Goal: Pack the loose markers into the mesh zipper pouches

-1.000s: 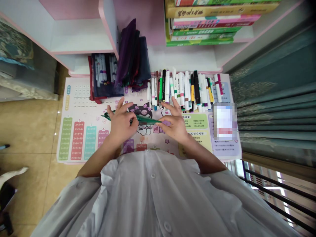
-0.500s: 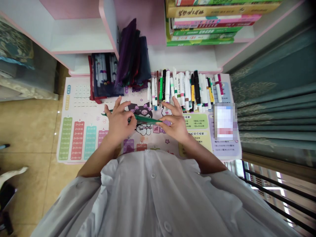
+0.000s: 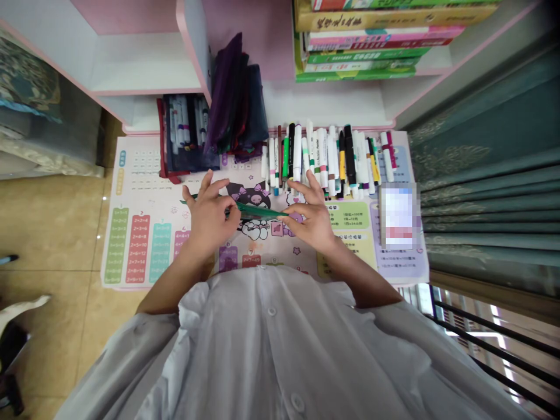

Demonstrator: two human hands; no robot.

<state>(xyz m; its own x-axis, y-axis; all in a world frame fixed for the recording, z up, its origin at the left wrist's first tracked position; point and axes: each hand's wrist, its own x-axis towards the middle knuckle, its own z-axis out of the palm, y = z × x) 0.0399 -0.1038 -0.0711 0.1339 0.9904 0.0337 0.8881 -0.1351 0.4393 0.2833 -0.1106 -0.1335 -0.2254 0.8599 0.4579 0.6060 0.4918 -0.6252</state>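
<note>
A flat dark green pouch (image 3: 256, 212) lies across the printed desk mat (image 3: 144, 239), held at both ends. My left hand (image 3: 210, 217) pinches its left part between thumb and forefinger, the other fingers raised. My right hand (image 3: 310, 220) pinches the pouch's right tip, its other fingers stretched toward the row of markers (image 3: 326, 156) just behind it.
Several dark mesh pouches (image 3: 236, 105) lean in the shelf opening; one open case with pens (image 3: 184, 131) lies to their left. Stacked books (image 3: 363, 41) fill the upper right shelf. A green curtain (image 3: 490, 175) hangs at the right, tiled floor at the left.
My left hand has slid a little to the left along the green pouch. My right hand's fingers have curled slightly. The pouch has stayed in place.
</note>
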